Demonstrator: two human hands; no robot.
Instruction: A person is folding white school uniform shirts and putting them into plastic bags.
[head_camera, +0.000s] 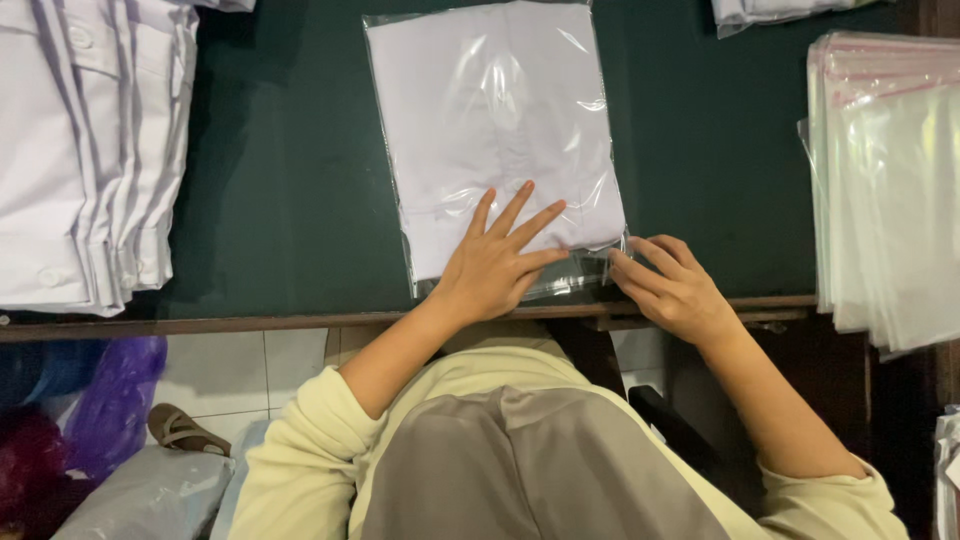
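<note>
A folded white garment sealed inside a clear plastic bag (495, 120) lies flat on the dark green table (290, 200). My left hand (495, 262) rests palm down on the bag's near end, fingers spread. My right hand (672, 285) pinches the bag's near right corner flap at the table's front edge, fingertips curled on the plastic.
A stack of folded white shirts (85, 150) lies at the left. A pile of empty clear bags (890, 190) sits at the right, another bagged item (770, 12) at the top. Below the table edge are a sandal (180, 430) and purple plastic (115, 395) on the floor.
</note>
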